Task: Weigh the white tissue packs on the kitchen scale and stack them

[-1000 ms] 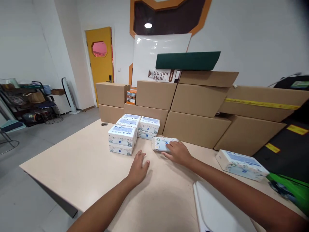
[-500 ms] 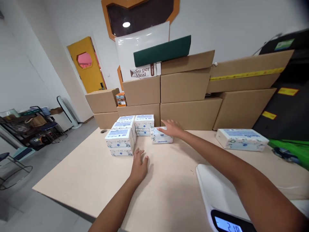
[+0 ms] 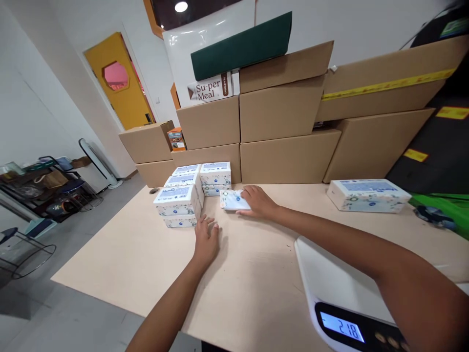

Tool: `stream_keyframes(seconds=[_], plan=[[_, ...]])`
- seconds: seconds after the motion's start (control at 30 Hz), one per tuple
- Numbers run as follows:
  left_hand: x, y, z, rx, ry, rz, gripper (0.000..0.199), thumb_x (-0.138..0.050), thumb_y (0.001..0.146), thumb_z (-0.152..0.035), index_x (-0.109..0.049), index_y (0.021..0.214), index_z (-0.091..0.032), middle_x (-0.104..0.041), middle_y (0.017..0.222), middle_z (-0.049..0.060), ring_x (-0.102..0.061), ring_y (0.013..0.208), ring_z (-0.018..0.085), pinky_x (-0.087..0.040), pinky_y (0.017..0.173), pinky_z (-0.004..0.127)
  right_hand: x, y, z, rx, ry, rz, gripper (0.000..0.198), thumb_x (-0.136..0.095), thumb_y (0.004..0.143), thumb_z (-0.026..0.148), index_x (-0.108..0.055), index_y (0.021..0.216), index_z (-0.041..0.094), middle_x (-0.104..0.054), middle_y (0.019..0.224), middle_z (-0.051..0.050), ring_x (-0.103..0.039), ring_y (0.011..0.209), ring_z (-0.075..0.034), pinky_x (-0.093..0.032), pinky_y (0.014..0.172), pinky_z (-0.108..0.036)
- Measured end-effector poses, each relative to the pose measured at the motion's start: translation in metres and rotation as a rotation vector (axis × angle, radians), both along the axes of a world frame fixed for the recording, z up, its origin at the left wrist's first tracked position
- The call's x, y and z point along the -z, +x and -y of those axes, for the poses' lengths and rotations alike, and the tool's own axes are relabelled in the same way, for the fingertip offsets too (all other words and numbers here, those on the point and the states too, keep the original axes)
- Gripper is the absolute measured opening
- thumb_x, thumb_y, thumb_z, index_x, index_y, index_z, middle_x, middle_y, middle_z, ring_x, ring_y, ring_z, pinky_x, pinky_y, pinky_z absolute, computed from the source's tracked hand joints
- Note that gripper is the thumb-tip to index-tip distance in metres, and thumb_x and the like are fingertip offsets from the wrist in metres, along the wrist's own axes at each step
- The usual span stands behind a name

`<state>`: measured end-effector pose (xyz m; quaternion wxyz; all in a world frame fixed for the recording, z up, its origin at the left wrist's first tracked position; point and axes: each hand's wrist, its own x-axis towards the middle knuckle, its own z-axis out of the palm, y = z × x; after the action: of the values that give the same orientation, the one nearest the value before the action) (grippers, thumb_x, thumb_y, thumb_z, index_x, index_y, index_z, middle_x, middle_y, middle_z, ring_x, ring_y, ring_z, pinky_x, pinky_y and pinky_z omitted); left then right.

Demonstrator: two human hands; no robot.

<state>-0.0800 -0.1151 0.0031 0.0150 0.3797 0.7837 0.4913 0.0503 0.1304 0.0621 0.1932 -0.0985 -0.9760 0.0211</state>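
My right hand [image 3: 259, 202] is wrapped round the right end of a white tissue pack [image 3: 230, 200] with a floral print, fingers over the top and thumb low at the front. This pack is at table level, just right of a two-layer block of similar tissue packs [image 3: 176, 200]. My left hand [image 3: 206, 237] rests by the front right corner of that block, fingers apart and holding nothing; whether its fingertips touch the packs, I cannot tell. A separate tissue pack [image 3: 368, 196] lies farther right on the table.
A white scale [image 3: 337, 274] reading 2.18 sits under my right forearm. Cardboard boxes [image 3: 289, 159] are stacked along the table's back, with a dark green box [image 3: 242, 46] on top. The wooden table [image 3: 120, 264] ends at left. A green bag [image 3: 443, 210] lies far right.
My right hand has closed on the loose tissue pack, which has turned and shifted slightly left. My left hand stays beside the block. The view has tilted downward a little.
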Motion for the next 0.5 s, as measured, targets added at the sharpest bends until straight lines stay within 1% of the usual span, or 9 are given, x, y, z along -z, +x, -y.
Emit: stream_keyframes(seconds=[0.07, 0.13, 0.2, 0.27, 0.37, 0.5], plan=[[0.001, 0.001, 0.0, -0.002, 0.007, -0.005, 0.026, -0.059, 0.102, -0.034, -0.068, 0.122, -0.021, -0.055, 0.153, 0.019, -0.045, 0.155, 0.035, -0.032, 0.132, 0.061, 0.006, 0.012, 0.011, -0.088, 0.011, -0.017, 0.052, -0.067, 0.097, 0.061, -0.068, 0.121, 0.015, -0.066, 0.127, -0.022, -0.06, 0.12, -0.039, -0.049, 0.106, -0.051], [0.001, 0.001, 0.001, 0.0, 0.012, -0.009, 0.026, -0.06, 0.101, -0.033, -0.068, 0.123, -0.02, -0.054, 0.153, 0.02, -0.045, 0.155, 0.035, -0.031, 0.132, 0.061, 0.013, 0.023, 0.018, -0.163, 0.017, -0.028, 0.049, -0.067, 0.099, 0.057, -0.068, 0.125, 0.016, -0.069, 0.128, -0.021, -0.063, 0.119, -0.037, -0.053, 0.104, -0.049], [0.002, 0.001, 0.001, 0.005, 0.014, -0.014, 0.026, -0.061, 0.101, -0.032, -0.068, 0.122, -0.021, -0.055, 0.152, 0.019, -0.045, 0.155, 0.035, -0.031, 0.132, 0.061, 0.02, 0.029, 0.022, -0.211, 0.023, -0.041, 0.048, -0.069, 0.098, 0.049, -0.066, 0.135, 0.017, -0.068, 0.139, -0.021, -0.062, 0.13, -0.038, -0.053, 0.109, -0.052], [0.003, 0.001, 0.0, 0.01, 0.016, -0.017, 0.025, -0.063, 0.1, -0.031, -0.067, 0.122, -0.022, -0.056, 0.152, 0.017, -0.046, 0.155, 0.035, -0.031, 0.133, 0.061, 0.024, 0.028, 0.023, -0.205, 0.017, -0.02, 0.054, -0.071, 0.097, 0.042, -0.063, 0.145, 0.019, -0.063, 0.152, -0.022, -0.056, 0.144, -0.04, -0.048, 0.119, -0.058], [0.004, 0.001, 0.0, 0.017, 0.021, -0.02, 0.024, -0.063, 0.1, -0.031, -0.068, 0.121, -0.023, -0.057, 0.151, 0.017, -0.046, 0.155, 0.034, -0.03, 0.133, 0.061, 0.026, 0.013, 0.021, -0.138, -0.006, 0.05, 0.063, -0.074, 0.096, 0.037, -0.059, 0.154, 0.018, -0.056, 0.162, -0.022, -0.053, 0.151, -0.041, -0.041, 0.126, -0.059], [0.006, 0.002, 0.0, 0.018, 0.028, -0.021, 0.024, -0.062, 0.1, -0.031, -0.067, 0.122, -0.023, -0.057, 0.15, 0.017, -0.044, 0.157, 0.034, -0.031, 0.133, 0.061, 0.021, -0.025, 0.019, -0.09, -0.016, 0.067, 0.064, -0.075, 0.096, 0.032, -0.058, 0.155, 0.014, -0.054, 0.164, -0.025, -0.051, 0.155, -0.04, -0.038, 0.13, -0.056]])
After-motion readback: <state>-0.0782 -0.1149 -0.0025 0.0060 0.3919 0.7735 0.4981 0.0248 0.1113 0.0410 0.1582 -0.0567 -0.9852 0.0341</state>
